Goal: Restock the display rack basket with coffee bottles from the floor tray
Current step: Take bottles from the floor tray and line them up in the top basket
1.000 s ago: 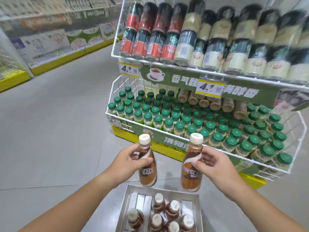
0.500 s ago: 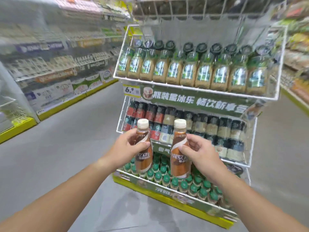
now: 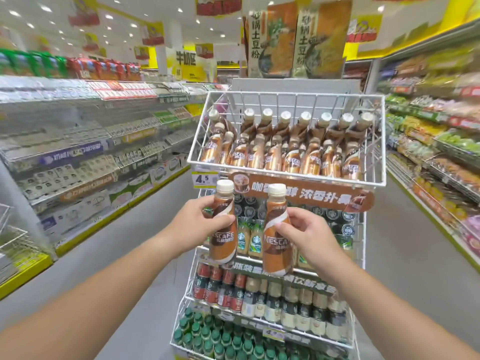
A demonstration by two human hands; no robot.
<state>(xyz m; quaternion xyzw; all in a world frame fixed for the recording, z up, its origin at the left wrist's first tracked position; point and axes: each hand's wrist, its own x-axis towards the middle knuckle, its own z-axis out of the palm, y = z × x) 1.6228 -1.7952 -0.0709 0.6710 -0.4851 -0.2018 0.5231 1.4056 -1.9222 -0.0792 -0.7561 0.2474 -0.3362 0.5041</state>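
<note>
L grip (image 3: 193,224) clamped on coffee btl (image 3: 223,229) | R grip (image 3: 307,236) clamped on 2nd btl (image 3: 276,235) | both upright, below top basket (image 3: 285,175)

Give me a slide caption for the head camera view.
Each hand, left and right, lifts a coffee bottle toward the top wire basket.

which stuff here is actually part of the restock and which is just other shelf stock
Part of the job:
- brown Nescafe bottle in left hand
- brown Nescafe bottle in right hand
- white wire top basket

Just shelf stock:
- green-capped bottles
- red-labelled bottles
- left aisle shelves
</note>
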